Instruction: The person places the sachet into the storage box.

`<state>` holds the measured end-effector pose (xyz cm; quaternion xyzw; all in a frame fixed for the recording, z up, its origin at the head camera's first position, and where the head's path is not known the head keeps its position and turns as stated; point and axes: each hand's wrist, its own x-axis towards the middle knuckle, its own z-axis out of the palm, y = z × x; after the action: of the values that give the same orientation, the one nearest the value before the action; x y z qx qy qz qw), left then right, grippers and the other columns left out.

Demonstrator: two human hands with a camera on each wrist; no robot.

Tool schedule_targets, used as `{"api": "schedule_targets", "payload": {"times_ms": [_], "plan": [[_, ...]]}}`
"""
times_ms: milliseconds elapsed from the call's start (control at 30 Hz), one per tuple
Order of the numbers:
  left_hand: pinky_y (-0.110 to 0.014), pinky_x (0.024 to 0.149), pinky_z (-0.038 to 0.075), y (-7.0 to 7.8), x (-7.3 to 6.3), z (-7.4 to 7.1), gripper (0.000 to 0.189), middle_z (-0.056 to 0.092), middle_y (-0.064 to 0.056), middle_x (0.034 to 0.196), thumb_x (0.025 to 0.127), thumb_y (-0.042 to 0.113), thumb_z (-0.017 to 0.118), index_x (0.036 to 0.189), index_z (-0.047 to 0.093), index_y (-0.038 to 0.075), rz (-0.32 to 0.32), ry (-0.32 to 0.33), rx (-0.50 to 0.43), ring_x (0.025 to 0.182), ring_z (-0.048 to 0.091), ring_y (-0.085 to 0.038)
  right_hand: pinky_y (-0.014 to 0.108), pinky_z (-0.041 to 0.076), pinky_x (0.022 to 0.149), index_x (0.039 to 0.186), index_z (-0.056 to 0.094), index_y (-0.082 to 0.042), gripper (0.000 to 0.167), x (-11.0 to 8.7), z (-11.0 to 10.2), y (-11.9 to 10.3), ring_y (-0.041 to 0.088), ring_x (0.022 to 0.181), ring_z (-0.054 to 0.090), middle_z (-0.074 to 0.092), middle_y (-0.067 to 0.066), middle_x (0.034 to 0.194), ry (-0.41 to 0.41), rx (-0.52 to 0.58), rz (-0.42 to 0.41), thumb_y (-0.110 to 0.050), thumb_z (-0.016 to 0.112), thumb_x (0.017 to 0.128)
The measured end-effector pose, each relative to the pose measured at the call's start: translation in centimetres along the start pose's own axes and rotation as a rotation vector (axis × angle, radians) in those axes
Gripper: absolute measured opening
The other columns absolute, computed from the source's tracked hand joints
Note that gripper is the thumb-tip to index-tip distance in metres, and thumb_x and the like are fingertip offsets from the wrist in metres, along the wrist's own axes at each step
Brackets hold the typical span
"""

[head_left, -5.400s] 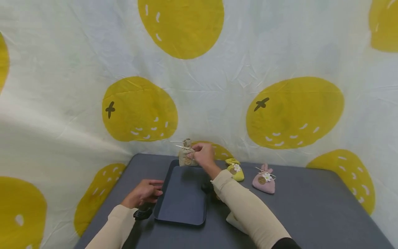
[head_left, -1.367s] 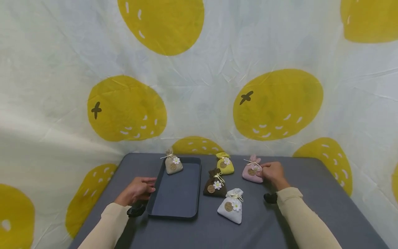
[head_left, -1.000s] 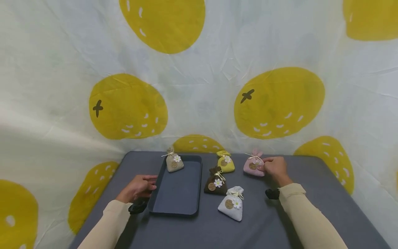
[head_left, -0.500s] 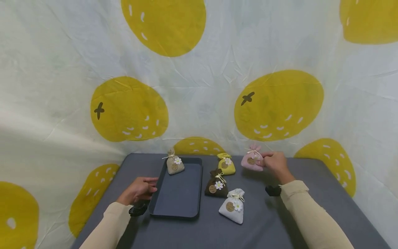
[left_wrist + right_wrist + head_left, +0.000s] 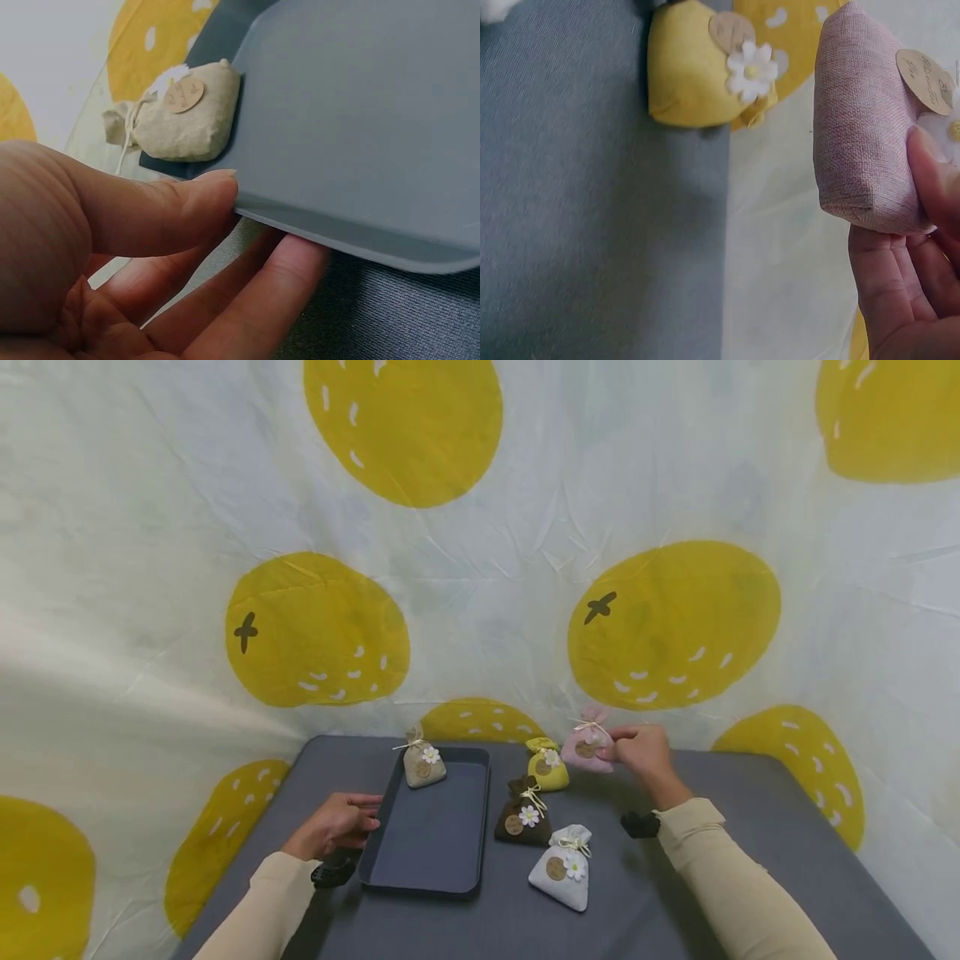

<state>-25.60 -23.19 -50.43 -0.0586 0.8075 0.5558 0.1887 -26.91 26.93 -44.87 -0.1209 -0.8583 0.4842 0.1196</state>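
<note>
My right hand (image 5: pixel 643 755) pinches a pink drawstring sachet (image 5: pixel 587 748) by its side and holds it raised over the table's back edge. In the right wrist view the thumb lies on the front of the pink sachet (image 5: pixel 866 127), near its flower, with fingers behind. My left hand (image 5: pixel 341 823) holds the left rim of a dark grey tray (image 5: pixel 427 827). In the left wrist view the thumb lies at the rim's top and the fingertips (image 5: pixel 296 259) are under it. A beige sachet (image 5: pixel 424 763) leans in the tray's back left corner, its neck over the rim.
Right of the tray, a yellow sachet (image 5: pixel 549 768), a brown sachet (image 5: pixel 522 820) and a white sachet (image 5: pixel 561 870) lie on the grey table (image 5: pixel 720 860). A fruit-printed curtain (image 5: pixel 495 635) hangs behind the table.
The beige sachet went from my right hand into the tray's corner. My right hand then took the pink sachet, lifted it and moved it left toward the yellow one. My left hand stayed at the tray.
</note>
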Motion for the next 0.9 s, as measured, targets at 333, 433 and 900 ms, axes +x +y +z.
{"api": "schedule_targets", "payload": {"times_ms": [333, 433, 900], "plan": [[-0.045, 0.076, 0.062, 0.0, 0.2, 0.2, 0.059, 0.063, -0.030, 0.140, 0.088, -0.010, 0.069, 0.145, 0.057, -0.004, -0.002, 0.009, 0.003, 0.113, 0.073, -0.035, 0.022, 0.052, 0.067, 0.107, 0.081, 0.004, 0.033, 0.1, 2.1, -1.7, 0.030, 0.095, 0.071, 0.080, 0.020, 0.104, 0.007, 0.028, -0.031, -0.011, 0.086, 0.078], [-0.045, 0.075, 0.062, -0.2, 0.3, 0.2, 0.059, 0.064, -0.030, 0.139, 0.088, -0.010, 0.069, 0.145, 0.057, -0.004, -0.010, 0.017, -0.008, 0.109, 0.074, -0.032, 0.022, 0.052, 0.067, 0.109, 0.080, 0.004, 0.034, 0.1, 2.8, -2.4, 0.033, 0.099, 0.071, 0.079, 0.022, 0.107, -0.014, 0.033, -0.032, -0.012, 0.085, 0.079], [-0.047, 0.076, 0.063, -0.3, 0.0, 0.2, 0.056, 0.067, -0.029, 0.136, 0.088, -0.010, 0.069, 0.143, 0.061, -0.002, -0.006, 0.036, -0.009, 0.106, 0.075, -0.032, 0.024, 0.051, 0.063, 0.100, 0.082, 0.004, 0.029, 0.4, 5.7, -3.9, 0.032, 0.090, 0.070, 0.081, 0.020, 0.096, -0.014, 0.030, -0.071, -0.007, 0.087, 0.073]]}}
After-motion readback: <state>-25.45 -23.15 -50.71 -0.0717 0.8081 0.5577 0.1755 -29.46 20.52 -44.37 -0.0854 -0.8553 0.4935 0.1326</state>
